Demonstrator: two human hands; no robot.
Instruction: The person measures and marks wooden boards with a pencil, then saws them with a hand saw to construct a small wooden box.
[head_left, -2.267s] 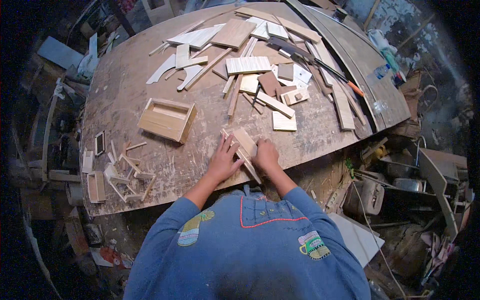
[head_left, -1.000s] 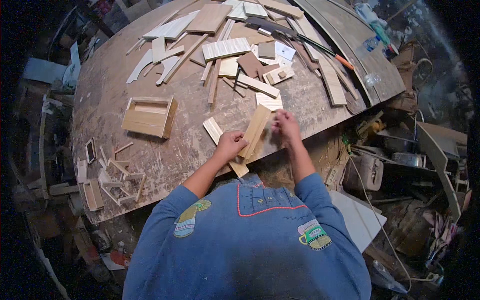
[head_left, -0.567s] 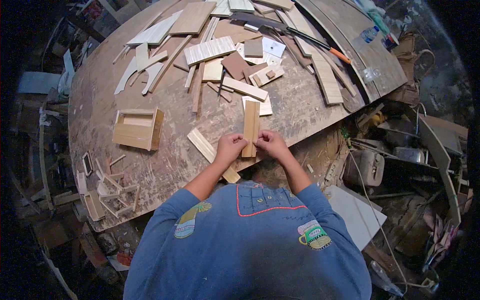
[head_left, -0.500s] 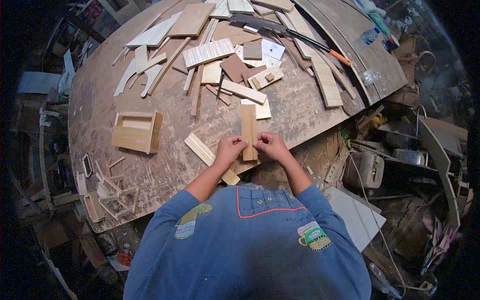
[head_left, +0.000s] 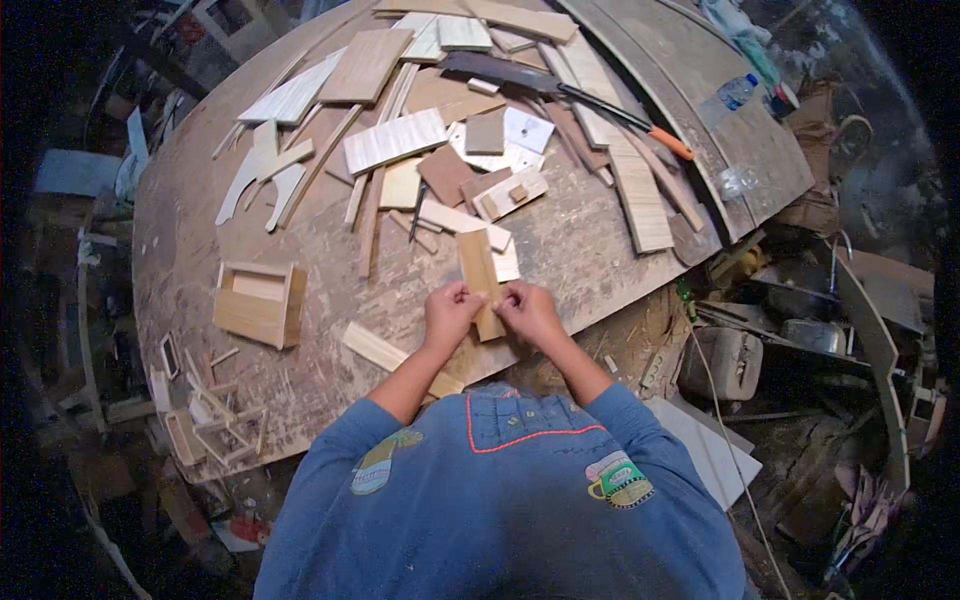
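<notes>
My left hand (head_left: 452,312) and my right hand (head_left: 525,313) pinch opposite long edges of a narrow tan board (head_left: 478,262), held lengthwise away from me near the table's front edge. The board seems to have a lengthwise step or seam. Left of my hands a pale wooden strip (head_left: 375,345) lies at the edge, partly behind my left forearm. Beyond the held board are a pale square piece (head_left: 507,263) and a narrow pale piece (head_left: 445,216).
The worn table (head_left: 590,280) bears a small wooden box (head_left: 258,305), small frames (head_left: 215,420) at left, several offcuts (head_left: 395,135), a saw with an orange handle (head_left: 670,142) and a plastic bottle (head_left: 735,93). Clutter, including a jerrycan (head_left: 720,360), lies below at right.
From lying with hands along it, the wood was lifted, leaving a pale strip on the table. My right hand came back onto the tan board, which turned lengthwise; the view has shifted since.
</notes>
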